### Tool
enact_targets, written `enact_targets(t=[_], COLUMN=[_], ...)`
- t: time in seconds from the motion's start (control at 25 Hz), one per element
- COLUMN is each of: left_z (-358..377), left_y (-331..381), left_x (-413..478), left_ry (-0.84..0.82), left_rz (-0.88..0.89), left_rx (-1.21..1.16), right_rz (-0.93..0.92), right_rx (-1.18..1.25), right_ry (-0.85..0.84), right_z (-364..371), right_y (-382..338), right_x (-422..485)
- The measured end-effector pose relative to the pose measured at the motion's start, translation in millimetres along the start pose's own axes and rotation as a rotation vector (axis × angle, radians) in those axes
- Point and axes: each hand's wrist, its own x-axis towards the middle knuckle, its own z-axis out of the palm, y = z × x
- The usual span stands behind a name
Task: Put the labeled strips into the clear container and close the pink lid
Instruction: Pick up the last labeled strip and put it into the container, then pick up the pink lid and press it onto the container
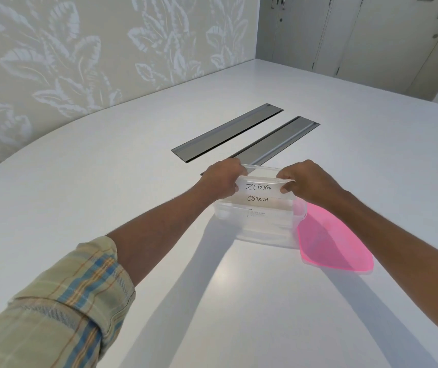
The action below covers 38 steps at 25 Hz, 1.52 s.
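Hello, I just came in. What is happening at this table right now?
A person is putting labeled strips into a clear container on a white table. The left hand and right hand each hold one end of the strip marked ZEBRA, over the open container. A strip marked OSTRICH stands in front of it, with at least one more strip nearer the camera, its writing too faint to read. The pink lid lies on the table beside the container, on its right, not yet on.

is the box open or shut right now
Open. The pink lid lies flat on the table right of the clear box, whose top is uncovered.
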Motion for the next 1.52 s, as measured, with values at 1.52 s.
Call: enact_targets(t=[1.52], left_z=[21.0], left_y=[174.2], left_x=[-50.9], left_ry=[0.445], left_rz=[0.079], left_rx=[-0.732], right_rz=[0.218], right_rx=[0.413], right_ry=[0.436], right_z=[-34.0], right_y=[15.3], right_x=[-103.9])
